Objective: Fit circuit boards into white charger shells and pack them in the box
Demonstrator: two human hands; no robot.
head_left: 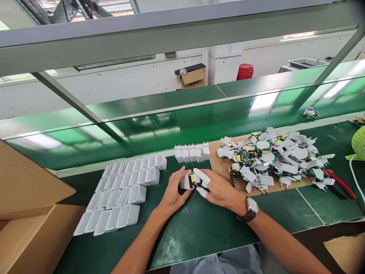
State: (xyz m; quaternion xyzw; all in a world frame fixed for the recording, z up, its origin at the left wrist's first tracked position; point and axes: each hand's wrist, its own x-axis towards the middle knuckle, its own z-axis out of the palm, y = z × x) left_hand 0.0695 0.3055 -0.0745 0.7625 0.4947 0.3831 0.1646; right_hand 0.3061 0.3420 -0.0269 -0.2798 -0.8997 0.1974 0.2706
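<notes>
My left hand [174, 190] is closed around a white plastic charger case [185, 182] just above the green bench. In its mouth sits a circuit board [195, 180] with yellow and black parts, partly covered by fingers. My right hand [221, 188], with white covers on its fingertips, grips this board from the other side. Rows of open white cases [114, 198] stand to the left of my hands. Beyond my hands is a short row of white cases with parts on top [191, 153]. To the right lies a heap of circuit boards with white plates [268, 158].
A brown sheet [216, 160] lies under the heap, with a slim dark tool [230, 176] beside it. Red-and-black pliers [340, 184] and a light-green fan [358, 142] are at the right. A cardboard box [37, 239] stands left. One loose board [310, 112] sits on the green belt.
</notes>
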